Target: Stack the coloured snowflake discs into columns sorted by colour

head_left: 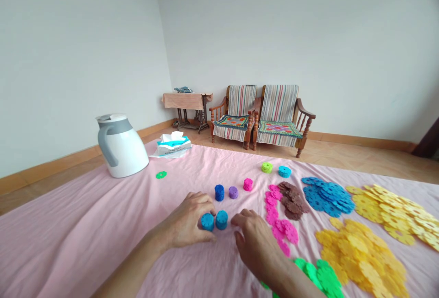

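My left hand (190, 220) curls around a stack of light blue discs (207, 222), fingers behind it and thumb in front. A second light blue stack (222, 220) stands close to its right. My right hand (255, 241) is just right of that second stack, a small gap between them, with fingers and thumb apart and nothing held. Beyond the hands are a dark blue stack (219, 192), a purple stack (233, 192) and a pink stack (248, 184). Farther back sit a lime green stack (266, 167) and a bright blue stack (284, 171).
Loose notched discs lie right: pink (271, 208), brown (293, 202), blue (327, 197), pale yellow (399, 213), orange-yellow (363, 257) and green (325, 277). A white jug (126, 151), tissue pack (174, 144) and green disc (161, 175) are left on the pink cloth (113, 224).
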